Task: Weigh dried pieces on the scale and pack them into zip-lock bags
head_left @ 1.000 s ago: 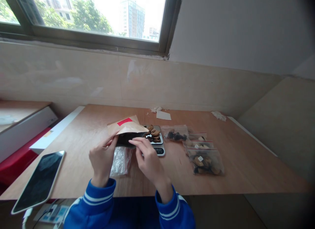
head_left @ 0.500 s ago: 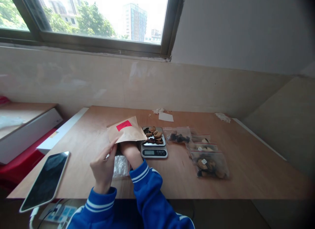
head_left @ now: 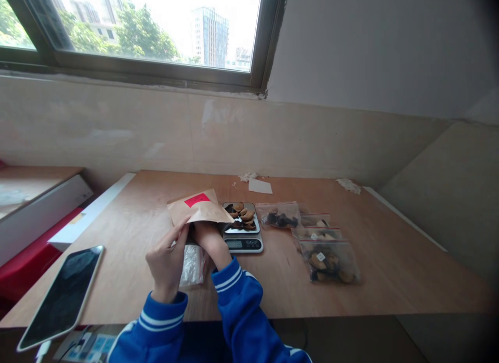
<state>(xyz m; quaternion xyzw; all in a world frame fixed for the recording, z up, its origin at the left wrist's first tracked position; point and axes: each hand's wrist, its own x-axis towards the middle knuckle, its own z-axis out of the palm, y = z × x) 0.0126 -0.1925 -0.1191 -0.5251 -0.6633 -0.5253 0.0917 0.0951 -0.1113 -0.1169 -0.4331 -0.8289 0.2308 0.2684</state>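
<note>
My left hand pinches the near edge of a brown paper bag that bears a red label. My right hand reaches into the mouth of this bag; its fingers are hidden inside. Just right of the bag stands a small digital kitchen scale with a lit display. On its metal plate lie brown and dark dried slices, which look like dried mushrooms. Below my hands is a stack of clear plastic zip bags, partly covered by them.
Right of the scale lie several filled zip bags, one with dark pieces and a nearer one with brown slices. A phone on a cable overhangs the table's front left edge. White paper lies at the back.
My right hand has shifted slightly inside the paper bag, and its sleeve has moved a little right. The left hand keeps its hold. The whole view has shifted slightly.
</note>
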